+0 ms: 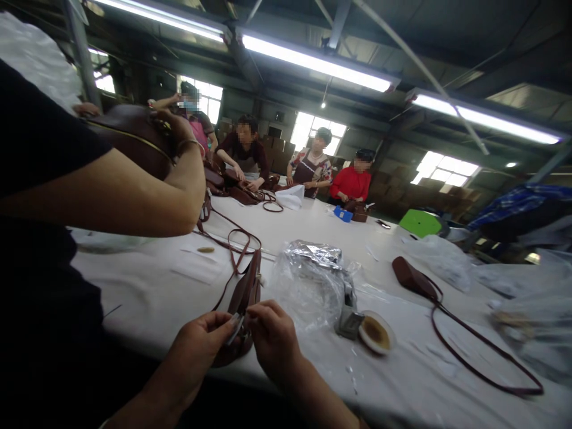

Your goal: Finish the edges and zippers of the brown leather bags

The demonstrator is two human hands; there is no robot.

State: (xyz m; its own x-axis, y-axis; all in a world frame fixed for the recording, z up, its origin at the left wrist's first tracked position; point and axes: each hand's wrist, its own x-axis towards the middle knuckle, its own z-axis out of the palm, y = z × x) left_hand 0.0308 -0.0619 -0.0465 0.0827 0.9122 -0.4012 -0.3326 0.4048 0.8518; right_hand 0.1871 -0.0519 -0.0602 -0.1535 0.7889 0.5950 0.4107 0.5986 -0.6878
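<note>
A dark brown handbag (246, 287) stands at the near table edge with its long strap trailing away from me. My left hand (199, 348) is closed at the bag's near end, thumb and forefinger pinching a small pale, shiny piece (235, 328) whose kind I cannot make out. On the other side of that end, my right hand (276, 336) is closed too, its fingertips pinched together against the bag near some metal hardware. What those fingertips hold is hidden.
Close on my left, a co-worker's arm (147, 190) lifts a larger brown bag (134, 140). Right of my hands lie clear plastic wrap (304, 286), a metal tape dispenser (349, 322), a stained round dish (376, 333) and a strapped brown bag (413, 280). Several people work across the white table (322, 223).
</note>
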